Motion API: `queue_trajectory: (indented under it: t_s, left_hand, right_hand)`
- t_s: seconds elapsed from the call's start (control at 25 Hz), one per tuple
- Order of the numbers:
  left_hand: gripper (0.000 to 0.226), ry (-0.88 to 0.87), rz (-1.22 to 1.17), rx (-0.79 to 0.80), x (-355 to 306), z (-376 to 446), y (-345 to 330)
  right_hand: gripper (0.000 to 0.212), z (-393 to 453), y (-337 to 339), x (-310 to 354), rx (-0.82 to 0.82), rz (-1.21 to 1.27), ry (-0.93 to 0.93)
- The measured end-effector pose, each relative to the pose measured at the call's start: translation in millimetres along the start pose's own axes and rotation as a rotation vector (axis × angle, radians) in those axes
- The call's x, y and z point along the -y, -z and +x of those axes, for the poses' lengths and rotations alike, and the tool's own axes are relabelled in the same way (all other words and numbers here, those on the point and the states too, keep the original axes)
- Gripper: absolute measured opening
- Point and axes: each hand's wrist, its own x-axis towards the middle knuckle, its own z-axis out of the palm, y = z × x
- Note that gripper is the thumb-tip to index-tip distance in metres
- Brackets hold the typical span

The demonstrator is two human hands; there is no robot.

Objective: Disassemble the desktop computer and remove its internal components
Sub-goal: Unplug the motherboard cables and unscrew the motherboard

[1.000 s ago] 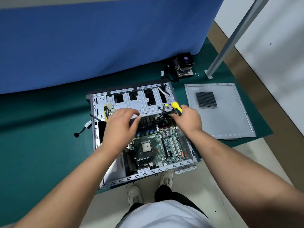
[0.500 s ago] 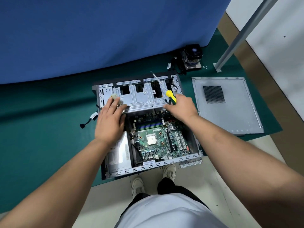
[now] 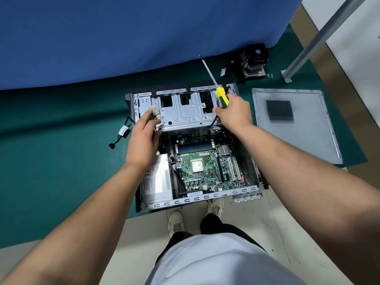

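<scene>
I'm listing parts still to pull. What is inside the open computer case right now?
Inside the computer case: a green motherboard with a bare CPU, a power supply, and a metal drive cage. What lies under the cage is hidden.

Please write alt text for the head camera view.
A person's right hand grips a yellow-and-green-handled screwdriver over an open grey metal desktop computer case on a green mat, while the left hand holds a white plastic cable connector.

Bare matt grey sheet-metal drive cage [image 3: 185, 114], dull metal side panel [image 3: 296, 128] with perforated mesh, glossy yellow plastic screwdriver handle [image 3: 221, 95], matt green mat [image 3: 61, 161], blue cloth [image 3: 123, 38].
</scene>
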Motion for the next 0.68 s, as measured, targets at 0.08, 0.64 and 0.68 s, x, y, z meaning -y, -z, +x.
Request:
queue_trajectory:
  t_s: [0.08,0.64,0.68]
  left_hand:
    - [0.028,-0.035,0.039,-0.001,-1,-1,0]
    - [0.018,-0.047,0.673,1.067,-67,1,-3]
    - [0.016,-0.071,0.647,1.082,-67,1,-1]
  right_hand:
    - [0.033,1,-2,-1,0.011,0.029,-0.008]
    - [0.036,10,13,-29,0.221,-0.047,0.147]
    - [0.038,10,15,-33,0.211,-0.1,0.187]
